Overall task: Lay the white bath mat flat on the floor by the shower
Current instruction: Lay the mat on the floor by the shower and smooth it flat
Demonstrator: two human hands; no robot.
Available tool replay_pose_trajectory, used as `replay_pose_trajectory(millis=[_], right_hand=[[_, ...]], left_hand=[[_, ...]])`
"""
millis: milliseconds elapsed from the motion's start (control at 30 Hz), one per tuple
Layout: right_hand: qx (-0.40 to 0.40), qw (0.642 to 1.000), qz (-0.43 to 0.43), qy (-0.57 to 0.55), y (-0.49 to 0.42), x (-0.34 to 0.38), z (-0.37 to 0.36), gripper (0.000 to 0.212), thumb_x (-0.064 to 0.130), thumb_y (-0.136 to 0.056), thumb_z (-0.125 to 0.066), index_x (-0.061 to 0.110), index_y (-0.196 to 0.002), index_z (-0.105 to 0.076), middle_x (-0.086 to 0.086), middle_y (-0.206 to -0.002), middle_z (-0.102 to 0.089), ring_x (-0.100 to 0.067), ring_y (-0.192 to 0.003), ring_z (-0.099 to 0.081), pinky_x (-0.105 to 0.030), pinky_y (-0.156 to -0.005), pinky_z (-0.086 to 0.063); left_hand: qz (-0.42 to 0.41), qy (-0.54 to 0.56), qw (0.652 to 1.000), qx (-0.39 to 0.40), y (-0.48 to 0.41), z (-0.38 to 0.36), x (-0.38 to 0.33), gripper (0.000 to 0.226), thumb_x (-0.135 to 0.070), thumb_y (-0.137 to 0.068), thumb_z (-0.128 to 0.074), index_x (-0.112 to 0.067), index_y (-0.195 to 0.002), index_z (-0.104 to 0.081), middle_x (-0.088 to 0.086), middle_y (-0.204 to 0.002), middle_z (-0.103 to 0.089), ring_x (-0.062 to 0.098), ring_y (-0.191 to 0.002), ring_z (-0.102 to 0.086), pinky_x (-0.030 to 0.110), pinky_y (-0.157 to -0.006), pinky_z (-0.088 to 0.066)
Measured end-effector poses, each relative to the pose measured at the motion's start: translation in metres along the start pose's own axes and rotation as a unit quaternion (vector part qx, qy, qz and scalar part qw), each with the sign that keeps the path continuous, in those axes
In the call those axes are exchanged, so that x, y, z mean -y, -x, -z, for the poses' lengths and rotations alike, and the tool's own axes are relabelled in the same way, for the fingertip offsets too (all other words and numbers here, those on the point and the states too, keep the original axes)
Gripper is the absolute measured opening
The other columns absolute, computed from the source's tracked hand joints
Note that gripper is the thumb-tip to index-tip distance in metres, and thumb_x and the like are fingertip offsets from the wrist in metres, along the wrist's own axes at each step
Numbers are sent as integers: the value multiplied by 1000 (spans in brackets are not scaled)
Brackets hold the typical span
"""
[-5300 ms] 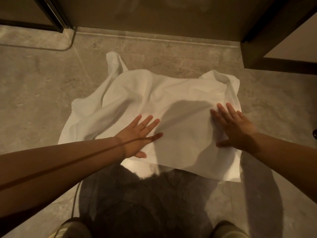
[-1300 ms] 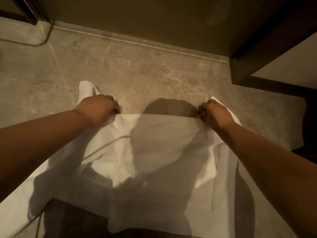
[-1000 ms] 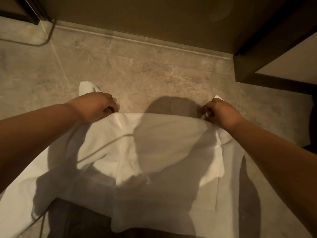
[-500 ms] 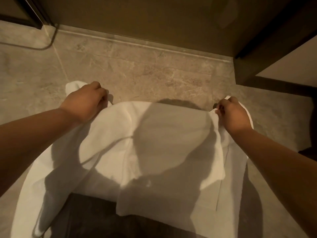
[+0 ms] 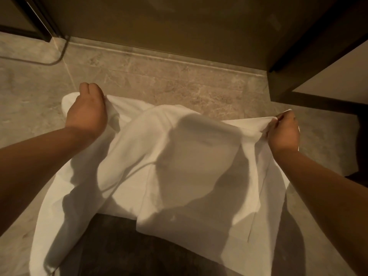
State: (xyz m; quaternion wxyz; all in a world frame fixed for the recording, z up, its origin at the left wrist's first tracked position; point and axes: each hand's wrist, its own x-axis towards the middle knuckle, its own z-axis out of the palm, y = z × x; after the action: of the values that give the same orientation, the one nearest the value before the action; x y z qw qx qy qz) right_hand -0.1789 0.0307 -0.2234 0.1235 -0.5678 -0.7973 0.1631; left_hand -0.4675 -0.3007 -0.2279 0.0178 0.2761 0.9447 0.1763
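One camera only, worn on the person's head, looking forward and steeply down at the floor (image 5: 179, 86). It sits close above the white bath mat (image 5: 189, 166), which fills the middle and lower frame (wide-angle, so the edges bend). Beyond the mat, the base of the shower glass (image 5: 159, 20) crosses the top. Both forearms reach in from the lower corners toward the mat's far edge.

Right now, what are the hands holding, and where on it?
Both hold the white bath mat along its far edge: the left hand grips the far left corner, the right hand pinches the far right corner.
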Motion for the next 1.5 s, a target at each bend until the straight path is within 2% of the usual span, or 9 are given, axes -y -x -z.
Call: replay_pose_trajectory(millis=[200,333,433,567,700,1033,1200,1300,1500], right_hand=[[66,997,-15,-23,1,3,-2,25,19,-95,-49,11,-118,-46,-15,-119,-55,-30,-100,-55,-36,-82,-44],[79,994,69,-19,16,13,-9,42,33,-89,-57,20,-125,-40,-8,-128,-51,-28,-109,-55,-42,-89,-48],[110,975,188,37,35,22,-23,47,43,-86,-58,22,-124,-43,-7,-125,-51,-25,-109,-51,-42,-85,-48],[219,949,208,92,55,22,-44,84,53,-76,-67,22,-143,-27,-12,-148,-31,-34,-135,-28,-52,-100,-38],[287,914,226,174,66,10,-51,114,63,-70,-66,23,-148,6,-10,-158,11,-33,-143,12,-60,-109,-24],[333,874,278,217,79,-2,-37,126,62,-65,-71,25,-145,20,-8,-155,24,-30,-141,21,-61,-109,-21],[346,859,301,228,84,-6,-33,127,63,-66,-69,28,-140,29,-8,-153,29,-28,-140,25,-58,-110,-22],[321,865,322,210,89,-2,-29,129,59,-66,-72,27,-141,28,-5,-154,27,-27,-140,23,-58,-111,-24],[307,912,220,158,136,-7,-33,126,67,-66,-66,29,-138,31,-2,-153,29,-26,-141,22,-57,-111,-15]], left_hand=[[7,-11,1000,29,5,0,-10,28,-18,-93,-47,1,-114,-44,25,-123,-38,44,-92,-50,50,-67,-40],[-83,-52,994,50,18,-7,-30,46,-30,-92,-47,-3,-129,-40,24,-135,-37,41,-115,-42,51,-90,-35],[-175,-59,971,154,27,-17,-45,50,-34,-95,-29,-8,-137,-36,19,-144,-35,36,-123,-40,47,-99,-33],[-204,-157,903,345,38,-34,-35,62,-40,-96,-28,-20,-149,-1,6,-158,4,24,-144,-4,46,-110,-24],[-226,-251,866,368,47,-35,-15,80,-64,-88,-22,-25,-145,18,2,-153,27,23,-142,17,52,-107,-25],[-219,-394,801,394,46,-2,24,109,-75,-77,-40,-24,-131,40,4,-140,45,32,-139,25,49,-108,-25],[-204,-406,800,393,42,8,17,117,-69,-74,-54,-24,-139,32,5,-147,39,29,-139,25,55,-112,-2],[-229,-393,809,373,44,9,4,97,-42,-87,-51,-23,-141,27,9,-148,36,29,-140,23,54,-114,-5],[-215,-126,883,398,55,-12,-41,64,-31,-98,-30,-29,-147,10,-2,-156,17,18,-143,13,46,-115,-5]])
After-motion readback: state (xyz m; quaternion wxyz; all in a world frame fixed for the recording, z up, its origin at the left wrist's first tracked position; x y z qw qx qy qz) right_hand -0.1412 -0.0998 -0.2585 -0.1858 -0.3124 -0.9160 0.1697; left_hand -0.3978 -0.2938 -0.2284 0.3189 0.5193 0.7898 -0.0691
